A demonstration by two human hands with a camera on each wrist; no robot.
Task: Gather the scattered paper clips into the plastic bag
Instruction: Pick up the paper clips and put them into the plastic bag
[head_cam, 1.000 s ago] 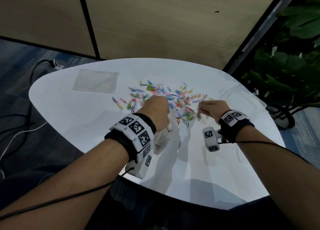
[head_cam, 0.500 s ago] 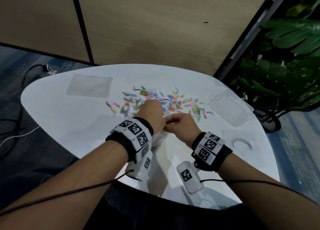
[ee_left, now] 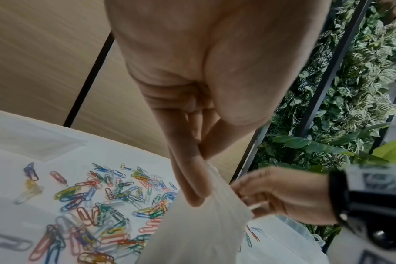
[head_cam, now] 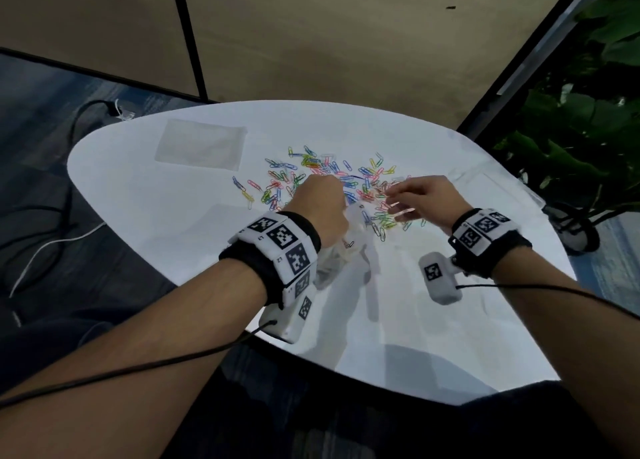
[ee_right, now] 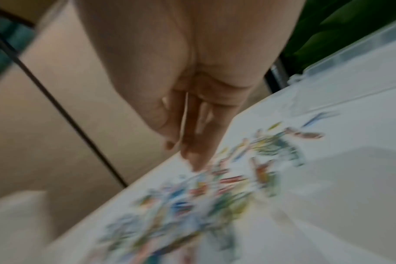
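Observation:
Coloured paper clips (head_cam: 325, 173) lie scattered over the middle of the white table (head_cam: 156, 216). My left hand (head_cam: 322, 204) pinches the top edge of a clear plastic bag (head_cam: 349, 249), which hangs down to the table; one clip shows inside it. In the left wrist view the fingers (ee_left: 190, 182) grip the bag (ee_left: 203, 225) beside the clips (ee_left: 102, 205). My right hand (head_cam: 415, 195) hovers over the right part of the pile, fingers stretched out. The right wrist view is blurred: straight fingertips (ee_right: 197, 160) reach down onto the clips (ee_right: 215, 187).
A flat clear bag (head_cam: 201, 147) lies at the table's far left. A clear plastic box (head_cam: 485, 181) sits at the right edge. Plants (head_cam: 571, 129) stand right of the table, cables (head_cam: 52, 244) run over the floor at the left, and a wooden wall is behind.
My right hand went from the pile to the bag's mouth, then back out right over the clips with fingers spread. The left hand stayed put, holding the bag.

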